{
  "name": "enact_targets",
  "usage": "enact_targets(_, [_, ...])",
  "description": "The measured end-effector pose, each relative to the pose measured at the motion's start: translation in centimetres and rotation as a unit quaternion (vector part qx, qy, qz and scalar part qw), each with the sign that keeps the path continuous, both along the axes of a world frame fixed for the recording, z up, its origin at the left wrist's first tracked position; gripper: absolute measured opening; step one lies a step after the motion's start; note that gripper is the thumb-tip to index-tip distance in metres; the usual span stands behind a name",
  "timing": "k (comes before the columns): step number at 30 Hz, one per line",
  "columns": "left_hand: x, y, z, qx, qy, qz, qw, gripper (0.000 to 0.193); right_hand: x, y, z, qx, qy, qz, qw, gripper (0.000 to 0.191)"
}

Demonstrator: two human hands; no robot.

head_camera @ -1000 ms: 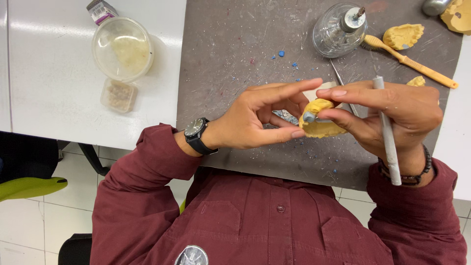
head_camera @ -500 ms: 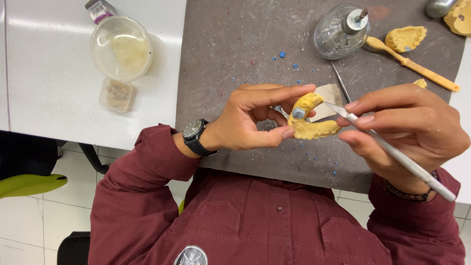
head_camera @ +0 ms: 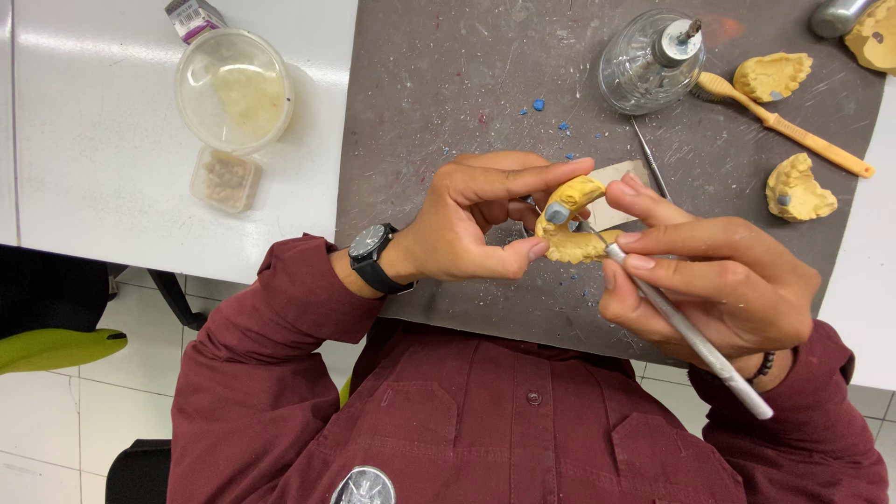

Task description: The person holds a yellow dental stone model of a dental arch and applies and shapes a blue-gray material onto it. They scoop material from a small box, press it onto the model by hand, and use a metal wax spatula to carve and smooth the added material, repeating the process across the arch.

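Observation:
My left hand (head_camera: 485, 219) pinches a yellow plaster dental cast (head_camera: 571, 224) above the dark grey mat (head_camera: 448, 103). A small grey-blue wax tooth sits on the cast's arch. My right hand (head_camera: 709, 280) grips a slim silver carving tool (head_camera: 686, 327) like a pen, and its tip rests against the cast beside the wax tooth. A black watch (head_camera: 371, 252) is on my left wrist.
A glass spirit lamp (head_camera: 649, 61) stands at the back of the mat. Near it lie a yellow brush (head_camera: 784, 126), two more yellow casts (head_camera: 773, 77) (head_camera: 795, 189), a thin metal probe (head_camera: 649, 163). A round clear container (head_camera: 233, 89) and a small box (head_camera: 224, 179) sit on the white table.
My right hand turned the silver tool from upright to a slant and brought its tip onto the cast. My left hand tilted the cast slightly.

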State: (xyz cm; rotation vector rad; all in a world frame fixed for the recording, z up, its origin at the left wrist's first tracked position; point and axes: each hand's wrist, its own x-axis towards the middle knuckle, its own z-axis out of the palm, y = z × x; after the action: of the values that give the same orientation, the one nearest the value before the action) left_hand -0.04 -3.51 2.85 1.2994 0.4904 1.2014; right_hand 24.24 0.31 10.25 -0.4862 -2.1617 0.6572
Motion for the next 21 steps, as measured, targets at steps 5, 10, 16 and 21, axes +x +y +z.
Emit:
enact_targets(5, [-0.03, 0.14, -0.23, 0.032, 0.028, 0.027, 0.999, 0.06, -0.08, -0.82, 0.06, -0.022, -0.008, -0.018, 1.0, 0.029])
enact_targets(10, [0.39, 0.2, -0.05, 0.116, 0.13, 0.132, 0.976, 0.065, -0.37, -0.69, -0.04, -0.013, -0.004, -0.005, 1.0, 0.03])
enact_targets(16, [0.9, 0.04, 0.29, 0.141, 0.141, 0.174, 0.964, 0.064, -0.7, -0.54, -0.17, -0.014, 0.004, -0.008, 1.0, 0.029])
enact_targets(21, [0.96, 0.1, 0.21, 0.236, 0.225, 0.255, 0.91, 0.061, -0.78, -0.55, -0.53, -0.013, 0.012, -0.001, 1.0, 0.029])
